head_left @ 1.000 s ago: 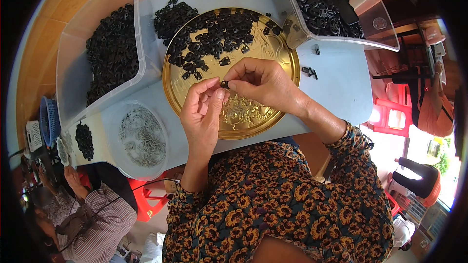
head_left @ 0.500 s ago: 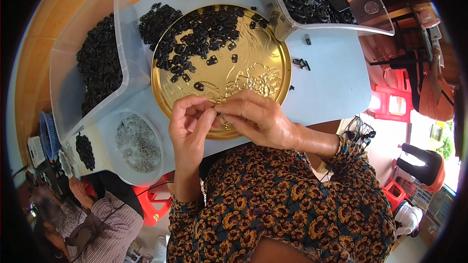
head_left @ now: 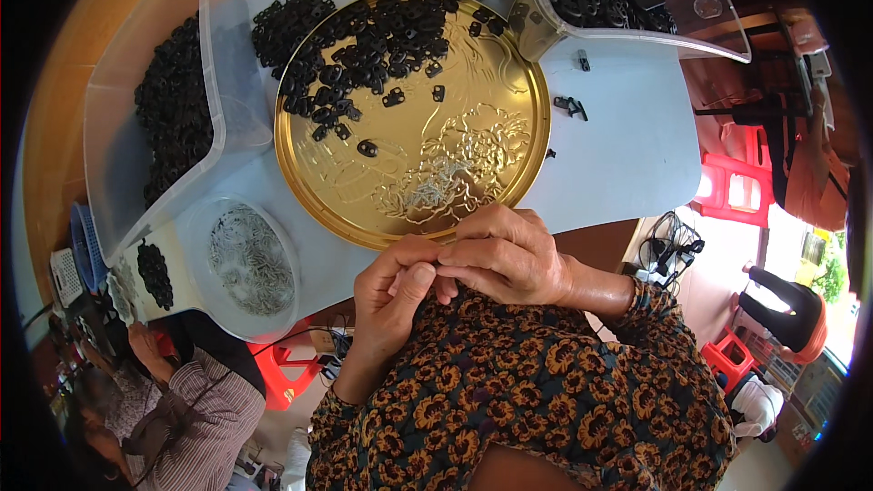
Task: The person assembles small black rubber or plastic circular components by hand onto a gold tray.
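Observation:
My left hand (head_left: 393, 298) and my right hand (head_left: 509, 256) meet just off the near rim of a round gold tray (head_left: 309, 218). Thumbs and fingertips of both are pinched together; whatever lies between them is too small and covered to make out. Across the tray's far left part spreads a heap of small black plastic pieces (head_left: 386, 45) with holes in them. One black piece (head_left: 367, 148) lies apart, nearer to my hands. A little pile of thin silvery metal pieces (head_left: 438, 184) rests on the tray's near part, just beyond my right hand.
Left of the tray stand a clear bin (head_left: 216, 100) of black parts and a clear bowl (head_left: 289, 295) of silvery pieces. Another clear bin (head_left: 618, 35) is at the far right. Loose black bits (head_left: 571, 107) lie right of the tray. A person in a striped sleeve (head_left: 214, 377) sits at lower left.
Both hands have drawn back toward my body, still pinched together, from above the tray to just off its near rim. The silvery pile, mostly covered before, now shows.

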Action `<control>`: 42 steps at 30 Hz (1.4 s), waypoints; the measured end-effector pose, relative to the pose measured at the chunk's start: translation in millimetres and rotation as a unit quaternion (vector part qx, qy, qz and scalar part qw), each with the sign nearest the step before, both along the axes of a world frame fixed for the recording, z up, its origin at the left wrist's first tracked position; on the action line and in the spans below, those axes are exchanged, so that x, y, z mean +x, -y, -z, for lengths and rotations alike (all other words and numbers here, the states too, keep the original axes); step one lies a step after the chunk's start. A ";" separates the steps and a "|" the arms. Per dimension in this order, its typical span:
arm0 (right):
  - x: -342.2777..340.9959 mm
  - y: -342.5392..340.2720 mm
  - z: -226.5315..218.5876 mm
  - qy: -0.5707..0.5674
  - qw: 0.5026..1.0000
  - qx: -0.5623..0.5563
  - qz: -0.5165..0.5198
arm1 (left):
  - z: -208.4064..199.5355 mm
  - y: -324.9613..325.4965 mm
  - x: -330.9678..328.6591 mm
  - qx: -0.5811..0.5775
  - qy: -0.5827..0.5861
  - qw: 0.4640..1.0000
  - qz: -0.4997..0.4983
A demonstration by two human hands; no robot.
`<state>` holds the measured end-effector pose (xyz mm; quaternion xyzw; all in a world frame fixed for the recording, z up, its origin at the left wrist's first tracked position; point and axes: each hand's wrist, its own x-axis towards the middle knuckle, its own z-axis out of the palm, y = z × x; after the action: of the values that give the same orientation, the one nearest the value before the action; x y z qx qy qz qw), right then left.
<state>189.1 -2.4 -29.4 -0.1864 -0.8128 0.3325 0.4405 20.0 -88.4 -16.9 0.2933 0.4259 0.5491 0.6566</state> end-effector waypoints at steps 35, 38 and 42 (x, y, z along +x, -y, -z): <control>14.4 -102.5 -2.1 0.303 0.939 0.160 0.017 | 2.8 -28.0 -20.0 0.040 -0.067 0.992 -0.098; 11.5 -105.6 -15.7 0.242 0.970 0.020 0.029 | 4.0 -35.3 -20.5 0.032 -0.077 0.991 -0.104; 2.5 -106.6 -19.7 0.153 0.940 -0.306 0.017 | 5.9 -47.0 -20.5 0.049 -0.076 0.990 -0.105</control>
<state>191.6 104.2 -9.7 -0.3745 -0.7262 0.5250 0.2383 -0.5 -41.4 -22.8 0.3192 0.4755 0.6114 0.5460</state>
